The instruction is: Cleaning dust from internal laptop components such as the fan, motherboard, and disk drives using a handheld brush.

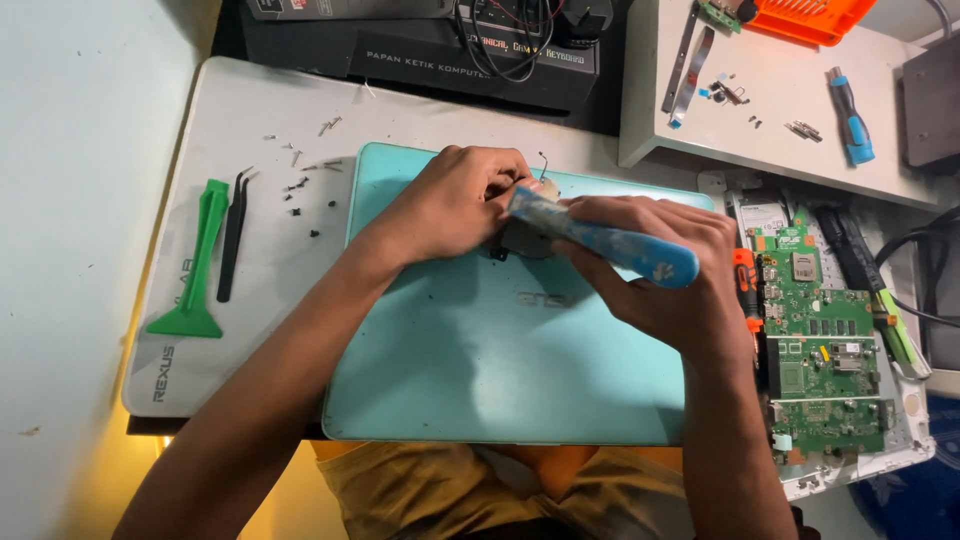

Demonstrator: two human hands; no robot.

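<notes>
A pale grey mat (pixel 250 330) is covering the work surface, and a turquoise laptop lid (pixel 500 360) is lying flat on it, its near edge overhanging the mat toward the person. Both hands are working over the lid's far edge. The left hand (pixel 450 205) is curling closed on a small dark part (pixel 522 240) resting on the lid. The right hand (pixel 660 270) is gripping one blue-handled screwdriver (pixel 600 238), its tip end pointing at that part.

Left of the lid, the mat is showing open room: one green pry tool (pixel 195 265) and one pair of black tweezers (pixel 232 245) are lying side by side, with loose screws (pixel 300 170) scattered just beyond. To the right, one green circuit board (pixel 815 340) is sitting just beside the lid. A second blue screwdriver (pixel 850 115) is lying on a white shelf (pixel 780 110).
</notes>
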